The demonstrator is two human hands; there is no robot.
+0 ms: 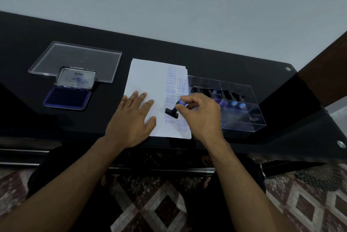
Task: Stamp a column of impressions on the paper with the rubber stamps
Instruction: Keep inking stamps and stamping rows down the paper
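Note:
A white sheet of paper (148,79) lies on the black table (169,51), with columns of blue impressions (171,85) down its right side. My left hand (131,119) lies flat, fingers spread, on the sheet's lower left part. My right hand (201,115) pinches a rubber stamp (173,110) by its blue handle. The stamp's black base sits on or just over the paper in the lower part of the printed column. An open blue ink pad (67,98) with its metal lid raised stands at the left.
A clear plastic box (242,117) holding several more stamps stands right of the paper. A clear lid (78,59) lies behind the ink pad. The table's front edge runs just below the paper; patterned floor shows beneath.

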